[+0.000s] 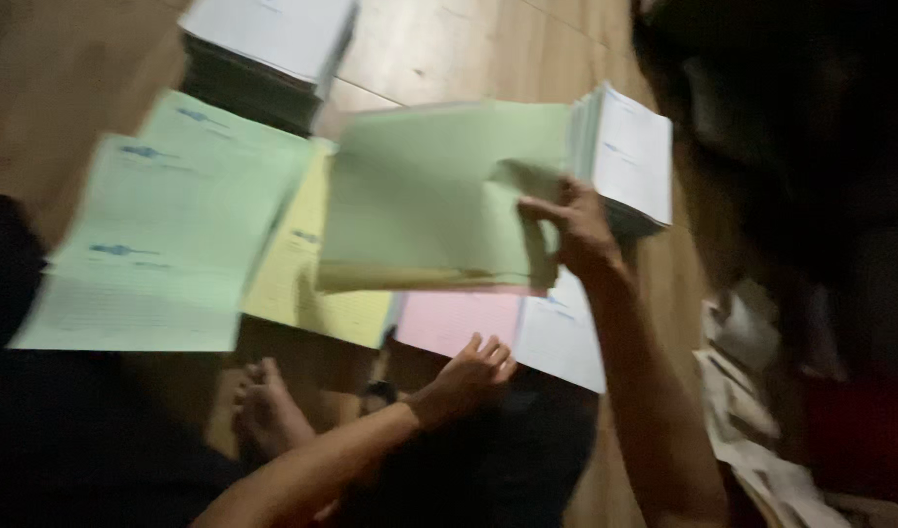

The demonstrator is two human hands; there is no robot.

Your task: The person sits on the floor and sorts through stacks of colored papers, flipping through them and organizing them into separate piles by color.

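While two hands (527,303) work: four paper stacks (439,196).

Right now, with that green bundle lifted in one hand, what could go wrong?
1. The right hand pinches the green bundle only at one edge, so sheets could fan out and slide from the grip.
2. The left hand rests on the pink sheet, which may crease or shift.
3. The bundle could brush the white stack close behind it.
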